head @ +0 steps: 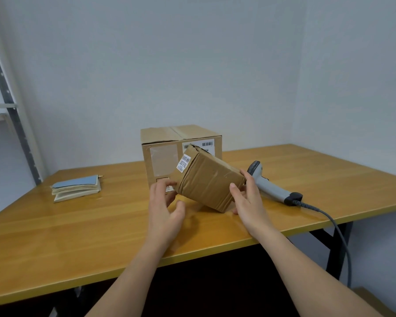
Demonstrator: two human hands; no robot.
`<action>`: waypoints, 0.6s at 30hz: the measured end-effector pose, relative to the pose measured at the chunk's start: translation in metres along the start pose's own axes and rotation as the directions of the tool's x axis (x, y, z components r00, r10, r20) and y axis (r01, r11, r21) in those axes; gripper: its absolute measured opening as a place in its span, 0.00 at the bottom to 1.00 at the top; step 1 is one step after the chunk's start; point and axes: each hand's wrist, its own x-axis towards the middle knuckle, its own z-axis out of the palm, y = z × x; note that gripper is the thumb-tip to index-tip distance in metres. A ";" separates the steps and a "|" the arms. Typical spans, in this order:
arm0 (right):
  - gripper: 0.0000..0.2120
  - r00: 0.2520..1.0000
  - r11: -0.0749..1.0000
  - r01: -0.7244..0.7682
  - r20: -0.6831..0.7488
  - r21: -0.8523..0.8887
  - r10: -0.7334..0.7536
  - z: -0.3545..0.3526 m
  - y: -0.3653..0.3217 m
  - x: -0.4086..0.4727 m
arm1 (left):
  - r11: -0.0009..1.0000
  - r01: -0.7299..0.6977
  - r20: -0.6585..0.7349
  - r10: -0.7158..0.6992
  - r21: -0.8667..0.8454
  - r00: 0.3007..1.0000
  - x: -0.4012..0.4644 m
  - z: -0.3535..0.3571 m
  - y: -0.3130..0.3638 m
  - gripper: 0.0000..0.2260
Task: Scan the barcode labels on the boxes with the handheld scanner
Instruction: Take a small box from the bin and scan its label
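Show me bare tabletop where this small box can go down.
Free: the near-left stretch between the notebook and the left hand. Also the far-right corner beyond the scanner. Crowded: the middle, around the large box, small box and scanner cable.

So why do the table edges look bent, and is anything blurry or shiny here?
Head view: the wide-angle lens bows the table edges and tilts the shelf upright at left. Soft, even light; faint sheen on the tabletop and on the small box's tape. The left hand looks slightly smeared; the label print is too small to read.
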 end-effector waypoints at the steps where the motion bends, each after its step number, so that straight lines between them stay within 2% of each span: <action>1: 0.27 1.000 1.000 -0.007 -0.006 -0.005 0.007 0.000 0.000 0.000 | 1.000 -0.004 0.001 0.004 -0.004 1.000 0.000 0.000 -0.001 0.20; 9: 0.28 0.996 0.994 -0.075 -0.042 0.081 0.078 -0.004 -0.002 0.001 | 0.999 0.001 0.019 0.000 -0.045 1.000 -0.001 -0.001 0.001 0.19; 13: 0.23 0.998 0.990 -0.053 -0.019 0.130 0.055 -0.006 -0.006 -0.003 | 0.998 0.019 -0.054 -0.022 -0.053 0.998 0.001 -0.002 0.000 0.13; 16: 0.20 0.999 0.985 -0.047 0.004 0.164 0.047 -0.008 -0.008 -0.004 | 0.992 0.090 -0.102 -0.100 -0.091 0.990 0.004 -0.003 -0.001 0.05; 18: 0.18 0.999 0.983 -0.037 0.010 0.177 0.036 -0.008 -0.008 -0.005 | 0.985 0.132 -0.110 -0.144 -0.115 0.983 0.007 -0.003 -0.005 0.05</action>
